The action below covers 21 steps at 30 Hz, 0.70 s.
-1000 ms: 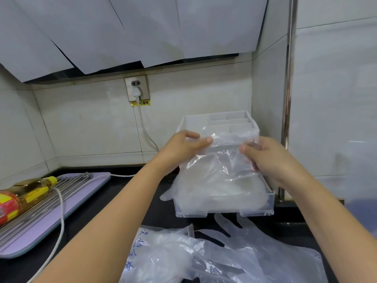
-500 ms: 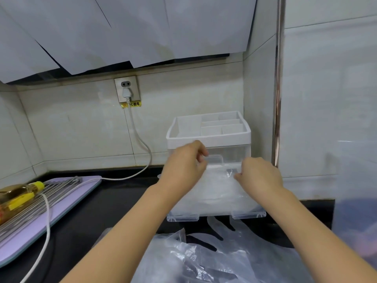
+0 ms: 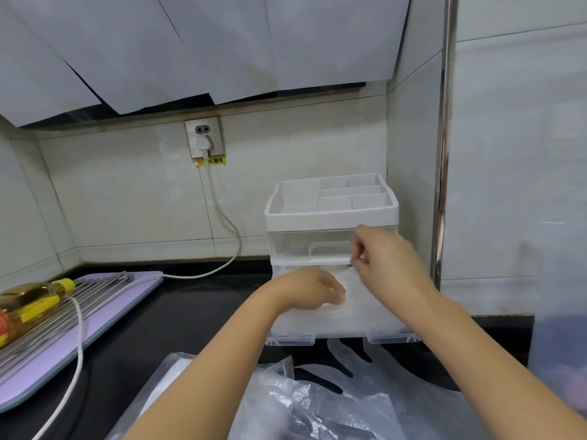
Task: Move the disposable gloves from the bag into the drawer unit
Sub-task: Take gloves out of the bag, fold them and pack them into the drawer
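A white drawer unit [image 3: 330,217] stands on the black counter against the right wall, its lower clear drawer [image 3: 390,337] pulled out. A stack of thin clear gloves [image 3: 359,308] lies inside that drawer. My left hand [image 3: 309,289] presses down on the stack, fingers bent over it. My right hand [image 3: 381,258] pinches the far right corner of the gloves near the drawer opening. The crumpled clear bag [image 3: 286,404] lies at the counter's near edge, with loose gloves [image 3: 365,363] spread beside it under the drawer front.
A lilac drain tray [image 3: 104,306] with a metal rack holds an oil bottle [image 3: 28,300] at the left. A white cable [image 3: 222,217] runs from the wall socket across the counter. A tiled wall and metal strip [image 3: 443,154] close off the right side.
The glove stack went from held up in both hands down into the lower drawer. My left hand now presses on it and my right hand has lifted to its far corner.
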Available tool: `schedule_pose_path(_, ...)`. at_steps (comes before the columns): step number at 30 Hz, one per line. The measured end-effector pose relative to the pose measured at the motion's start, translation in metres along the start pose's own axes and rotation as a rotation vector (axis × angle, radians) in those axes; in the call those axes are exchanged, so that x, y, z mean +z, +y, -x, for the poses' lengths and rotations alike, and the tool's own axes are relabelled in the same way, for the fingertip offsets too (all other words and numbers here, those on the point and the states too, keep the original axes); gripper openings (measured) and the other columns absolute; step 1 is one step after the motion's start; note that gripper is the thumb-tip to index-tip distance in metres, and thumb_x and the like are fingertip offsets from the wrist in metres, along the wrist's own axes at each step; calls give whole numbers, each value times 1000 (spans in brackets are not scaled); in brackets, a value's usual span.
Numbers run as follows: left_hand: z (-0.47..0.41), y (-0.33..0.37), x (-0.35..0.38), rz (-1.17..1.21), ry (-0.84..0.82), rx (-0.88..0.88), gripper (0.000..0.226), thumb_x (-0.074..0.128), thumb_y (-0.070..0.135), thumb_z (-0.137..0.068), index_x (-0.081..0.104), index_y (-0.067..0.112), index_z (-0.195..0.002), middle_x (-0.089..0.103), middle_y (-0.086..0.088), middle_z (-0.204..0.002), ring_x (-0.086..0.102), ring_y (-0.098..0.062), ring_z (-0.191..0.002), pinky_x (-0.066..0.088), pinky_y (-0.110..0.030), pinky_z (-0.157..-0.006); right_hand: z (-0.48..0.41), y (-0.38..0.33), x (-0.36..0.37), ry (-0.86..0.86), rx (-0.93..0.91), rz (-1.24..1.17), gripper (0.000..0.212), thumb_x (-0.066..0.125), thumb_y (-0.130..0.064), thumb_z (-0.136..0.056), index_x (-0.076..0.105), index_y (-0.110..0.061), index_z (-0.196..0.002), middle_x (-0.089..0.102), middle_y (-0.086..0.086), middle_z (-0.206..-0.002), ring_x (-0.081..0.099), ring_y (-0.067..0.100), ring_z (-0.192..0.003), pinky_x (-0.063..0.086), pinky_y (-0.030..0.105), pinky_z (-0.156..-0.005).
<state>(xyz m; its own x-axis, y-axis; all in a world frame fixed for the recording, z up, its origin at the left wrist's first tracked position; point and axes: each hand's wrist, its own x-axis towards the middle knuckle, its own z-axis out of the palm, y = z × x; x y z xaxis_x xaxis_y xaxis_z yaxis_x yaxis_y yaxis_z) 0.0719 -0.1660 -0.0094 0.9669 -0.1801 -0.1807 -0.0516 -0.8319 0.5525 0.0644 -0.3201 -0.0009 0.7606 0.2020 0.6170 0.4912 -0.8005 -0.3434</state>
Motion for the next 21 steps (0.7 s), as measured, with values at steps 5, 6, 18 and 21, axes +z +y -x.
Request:
schedule_pose_path(5, 2, -6, 2, 25, 5, -6, 33, 48, 19, -97, 59, 21, -129, 54, 2, -136, 46, -16, -127, 35, -30, -106, 0, -1, 18, -582, 39, 16, 25, 43, -14, -95, 68, -16, -101, 65, 2, -103, 60, 19, -94, 45, 27, -73)
schedule_pose_path(6, 3, -7, 1, 8, -4, -12, 35, 46, 16, -97, 58, 21, -129, 53, 2, -136, 46, -16, -127, 35, -30, -106, 0, 1, 17, -670, 70, 14, 28, 42, -17, -97, 69, -19, -106, 64, 2, -109, 59, 19, -98, 44, 26, -75)
schedule_pose_path(18, -22, -10, -3, -302, -1, -193, 39, 68, 35, -84, 60, 19, -118, 58, -1, -110, 55, -22, -99, 47, -32, -84, -2, 0, 11, -735, 318, 43, 45, 31, -2, -93, 45, -2, -136, 49, 14, -138, 48, 28, -127, 43, 36, -100)
schedule_pose_path(21, -21, -10, -4, -236, -14, -218, 42, 69, 34, -83, 58, 18, -120, 58, -1, -116, 55, -23, -103, 47, -34, -89, 0, -1, 13, -754, 298, 50, 31, 33, -4, -93, 55, -4, -114, 58, 9, -109, 57, 23, -98, 40, 26, -68)
